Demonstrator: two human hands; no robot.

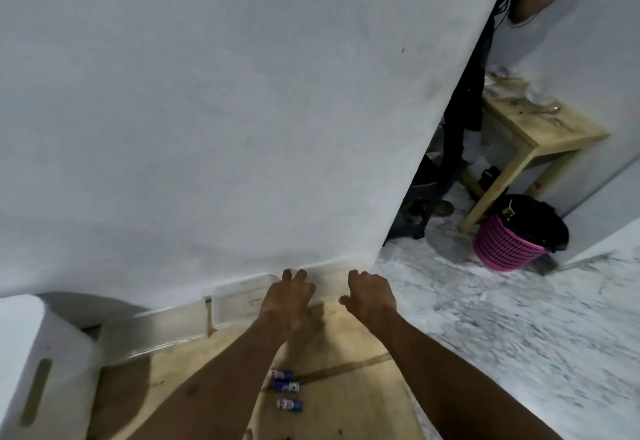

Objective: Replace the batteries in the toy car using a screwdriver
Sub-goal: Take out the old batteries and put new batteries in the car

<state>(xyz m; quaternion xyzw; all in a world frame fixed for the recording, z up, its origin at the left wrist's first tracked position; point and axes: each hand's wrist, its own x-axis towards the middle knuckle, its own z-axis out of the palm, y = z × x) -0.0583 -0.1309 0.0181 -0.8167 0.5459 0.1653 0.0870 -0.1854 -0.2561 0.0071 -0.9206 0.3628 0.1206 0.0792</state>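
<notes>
Forearms flank three batteries (pixel 285 386) on wooden table (pixel 363 335): light, slick, roll-prone; pinch mid-barrel. Toy car unseen. Left hand (pixel 287 295) bent at clear container (pixel 235 304) rim, grip unclear; right hand (pixel 372 295) loosely curled, empty.

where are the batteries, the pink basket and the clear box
batteries (pixel 285 386): head view, on the middle one of three
pink basket (pixel 502 249): head view, on its mesh wall
clear box (pixel 235 304): head view, on its front wall
</notes>
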